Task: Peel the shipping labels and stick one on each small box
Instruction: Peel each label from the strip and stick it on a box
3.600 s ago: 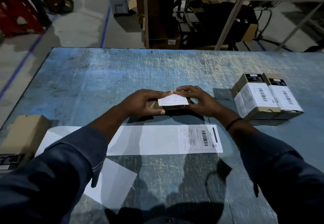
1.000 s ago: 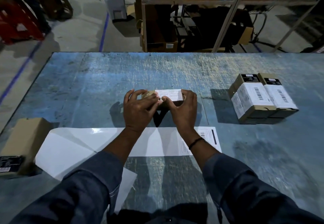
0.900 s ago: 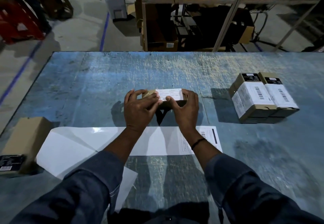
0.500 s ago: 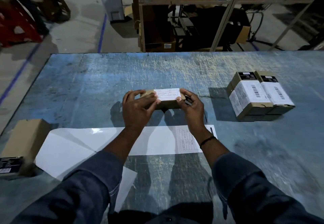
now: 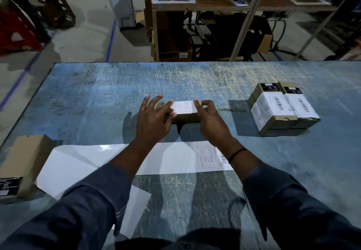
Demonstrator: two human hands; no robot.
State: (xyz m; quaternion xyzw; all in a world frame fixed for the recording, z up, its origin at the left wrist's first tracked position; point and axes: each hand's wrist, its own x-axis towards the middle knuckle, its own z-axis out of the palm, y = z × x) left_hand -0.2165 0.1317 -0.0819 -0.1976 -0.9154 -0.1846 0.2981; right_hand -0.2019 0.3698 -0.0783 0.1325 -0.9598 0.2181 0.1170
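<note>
- At mid-frame on the table (image 5: 97, 93), the small box (image 5: 185, 116) lies flat, a shipping label (image 5: 183, 106) across its top.
- Left hand (image 5: 154, 118) rests on its left end, fingers spread straight; right hand (image 5: 212, 118) curls round the right end, gripping it.
- Likely light, stiff cardboard: steady it by the ends and rub the thin label flat.
- Lower in frame, the backing strip (image 5: 121, 159) carries an unpeeled label (image 5: 211, 156), probably limp and clingy; lift a corner.

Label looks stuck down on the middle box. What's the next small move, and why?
Probably lift the small brown cardboard box with the right hand and set it beside the two labelled brown boxes at right. Its white shipping label lies flat on top, the left hand has straight, spread fingers, and the right grips its end.
</note>
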